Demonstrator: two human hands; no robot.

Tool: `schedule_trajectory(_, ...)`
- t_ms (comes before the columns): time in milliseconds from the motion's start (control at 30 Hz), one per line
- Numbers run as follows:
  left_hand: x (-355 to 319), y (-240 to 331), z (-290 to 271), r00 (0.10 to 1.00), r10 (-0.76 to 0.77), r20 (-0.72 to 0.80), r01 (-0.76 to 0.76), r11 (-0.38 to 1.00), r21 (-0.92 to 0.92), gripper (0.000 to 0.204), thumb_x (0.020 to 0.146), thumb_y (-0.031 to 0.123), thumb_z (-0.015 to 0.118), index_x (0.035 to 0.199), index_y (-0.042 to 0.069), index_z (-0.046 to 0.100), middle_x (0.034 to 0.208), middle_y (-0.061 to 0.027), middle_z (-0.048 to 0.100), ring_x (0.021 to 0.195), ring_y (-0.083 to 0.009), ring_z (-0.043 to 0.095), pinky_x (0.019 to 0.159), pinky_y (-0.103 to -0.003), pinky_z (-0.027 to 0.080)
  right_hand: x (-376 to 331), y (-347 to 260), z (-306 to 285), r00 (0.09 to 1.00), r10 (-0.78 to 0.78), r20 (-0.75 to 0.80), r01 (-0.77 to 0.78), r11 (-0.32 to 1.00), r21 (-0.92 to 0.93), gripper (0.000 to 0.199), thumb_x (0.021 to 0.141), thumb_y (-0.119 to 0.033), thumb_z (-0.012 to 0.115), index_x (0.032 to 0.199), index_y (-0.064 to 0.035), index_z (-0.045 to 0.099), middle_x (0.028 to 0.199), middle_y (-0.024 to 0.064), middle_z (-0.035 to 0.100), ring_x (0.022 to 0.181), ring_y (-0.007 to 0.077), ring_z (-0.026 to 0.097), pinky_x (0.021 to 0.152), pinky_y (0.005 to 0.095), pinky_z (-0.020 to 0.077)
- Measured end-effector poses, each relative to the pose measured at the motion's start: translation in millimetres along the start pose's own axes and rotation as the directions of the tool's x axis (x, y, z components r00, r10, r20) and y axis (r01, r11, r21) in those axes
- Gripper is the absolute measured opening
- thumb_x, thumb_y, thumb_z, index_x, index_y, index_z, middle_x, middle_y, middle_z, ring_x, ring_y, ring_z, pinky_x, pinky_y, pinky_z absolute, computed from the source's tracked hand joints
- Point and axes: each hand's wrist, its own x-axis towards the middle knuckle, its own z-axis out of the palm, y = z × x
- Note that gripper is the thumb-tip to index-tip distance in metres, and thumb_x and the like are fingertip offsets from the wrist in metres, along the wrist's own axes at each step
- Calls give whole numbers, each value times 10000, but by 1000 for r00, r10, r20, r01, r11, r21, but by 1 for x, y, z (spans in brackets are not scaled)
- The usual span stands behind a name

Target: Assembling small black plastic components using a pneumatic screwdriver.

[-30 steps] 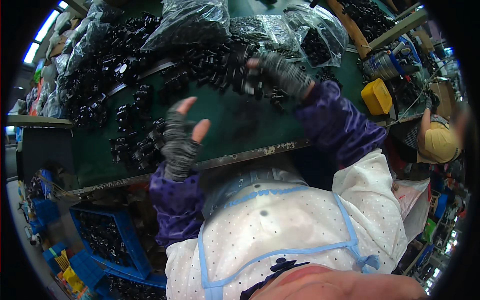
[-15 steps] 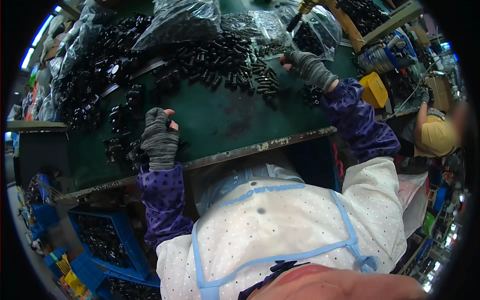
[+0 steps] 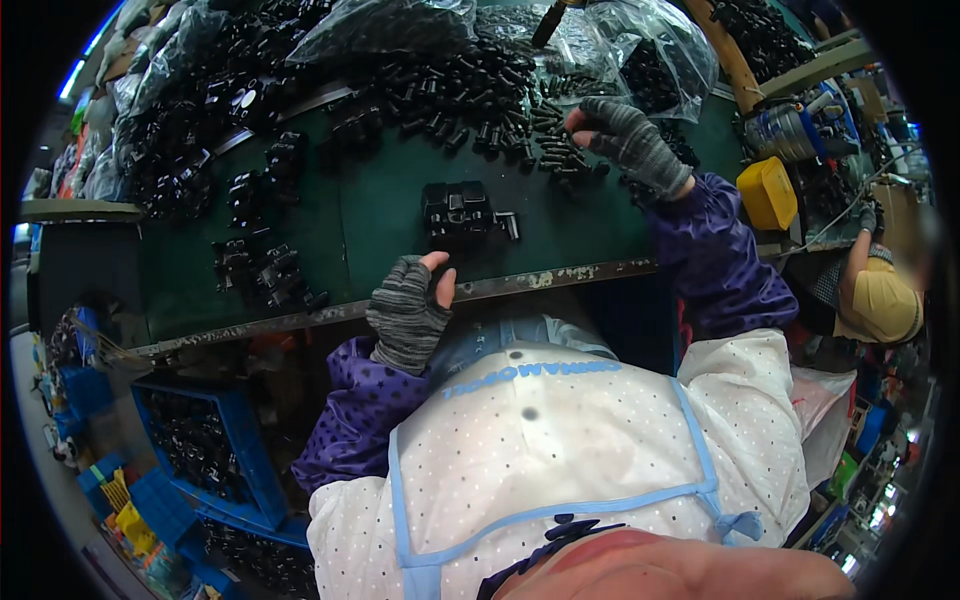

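Note:
A black clamp-like part lies alone on the green table, a smaller black piece sticking out at its right end. Just below it, nearer the table's edge, is my left hand in a grey fingerless glove. Its thumb and forefinger are apart with nothing visible between them. My right hand, gloved the same way, hovers at the right side of a heap of black bolt-like pieces. Its thumb and forefinger are bent with a small gap between them, and I see nothing held there.
More black parts sit at the table's left. Clear plastic bags lie at the back. At the right are a yellow container and a co-worker. A blue crate of black parts stands below left.
My left hand has moved right from the parts at the left, and a black part now lies in the table's middle. My right hand stays by the bolt-like pieces. The view has shifted slightly.

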Motion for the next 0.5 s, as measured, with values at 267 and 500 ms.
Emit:
schedule_trajectory(267,74,26,6,917,234,323,-371,796,478,725,581,299,739,1210,136,418,1144,-112,464,1050,-286,452,845,-400,404,-12,-43,58,974,149,170,-209,884,418,196,733,-82,658,915,-41,597,803,44,609,765,107,559,678,253,461)
schedule_trajectory(500,54,29,10,962,107,250,-155,971,182,669,544,235,716,1146,123,448,1027,-114,501,928,-311,492,796,-404,416,-4,-83,59,962,-203,181,219,973,-73,138,728,-137,642,837,-61,606,739,85,579,715,249,583,640,319,470)
